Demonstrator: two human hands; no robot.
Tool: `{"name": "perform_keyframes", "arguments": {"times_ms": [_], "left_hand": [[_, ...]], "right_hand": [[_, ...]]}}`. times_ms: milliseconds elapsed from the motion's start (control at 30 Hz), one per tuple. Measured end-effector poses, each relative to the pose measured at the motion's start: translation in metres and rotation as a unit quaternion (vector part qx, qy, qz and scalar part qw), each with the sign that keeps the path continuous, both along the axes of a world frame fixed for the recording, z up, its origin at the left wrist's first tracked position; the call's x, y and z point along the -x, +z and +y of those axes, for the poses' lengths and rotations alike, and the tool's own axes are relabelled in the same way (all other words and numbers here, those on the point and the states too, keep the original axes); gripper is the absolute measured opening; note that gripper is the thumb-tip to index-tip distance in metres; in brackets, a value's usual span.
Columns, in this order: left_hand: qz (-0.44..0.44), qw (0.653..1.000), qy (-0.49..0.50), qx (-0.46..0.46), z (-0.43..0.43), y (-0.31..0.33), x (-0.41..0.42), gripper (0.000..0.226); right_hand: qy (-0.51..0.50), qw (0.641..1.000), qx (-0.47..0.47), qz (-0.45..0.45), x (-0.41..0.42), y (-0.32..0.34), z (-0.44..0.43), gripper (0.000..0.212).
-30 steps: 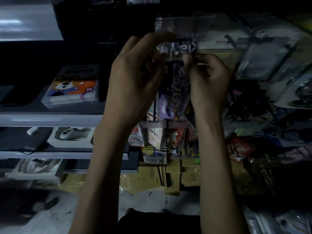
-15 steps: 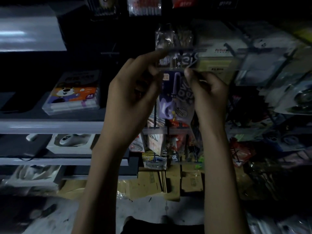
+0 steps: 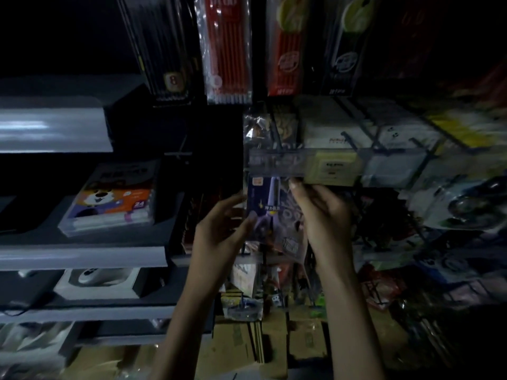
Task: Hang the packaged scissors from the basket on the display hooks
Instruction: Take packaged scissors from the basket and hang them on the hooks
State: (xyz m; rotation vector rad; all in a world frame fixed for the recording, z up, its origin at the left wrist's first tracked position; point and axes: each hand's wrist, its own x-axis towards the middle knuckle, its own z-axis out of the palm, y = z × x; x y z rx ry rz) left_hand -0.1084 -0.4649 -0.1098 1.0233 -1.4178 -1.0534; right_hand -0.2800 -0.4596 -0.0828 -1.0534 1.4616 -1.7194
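A bear-printed box (image 3: 109,201) sits on a shelf (image 3: 82,256) below pencil packs (image 3: 229,50).

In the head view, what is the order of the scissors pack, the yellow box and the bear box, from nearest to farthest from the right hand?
1. Scissors pack: pinched by the right hand, just to its left.
2. Yellow box: a little above the hand.
3. Bear box: far to the left, lying on the shelf.
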Motion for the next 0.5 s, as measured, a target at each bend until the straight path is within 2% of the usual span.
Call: {"name": "perform_keyframes", "arguments": {"times_ms": [167, 267, 400, 500], "left_hand": [[-0.008, 1.000, 0.004, 0.002, -0.003, -0.008, 0.005, 0.016], [-0.004, 1.000, 0.016, 0.007, -0.002, -0.011, 0.008, 0.011], [-0.006, 1.000, 0.023, 0.005, 0.000, -0.020, 0.007, 0.010], [-0.021, 0.999, 0.035, -0.007, 0.001, -0.027, 0.006, 0.010]], "right_hand": [[0.047, 0.997, -0.005, 0.061, 0.007, -0.002, 0.006, 0.022], [0.076, 0.989, -0.050, 0.115, 0.012, -0.008, 0.011, 0.028], [0.083, 0.985, -0.086, 0.125, 0.015, -0.017, 0.015, 0.037], [0.073, 0.984, -0.097, 0.128, 0.016, -0.024, 0.017, 0.027]]}}
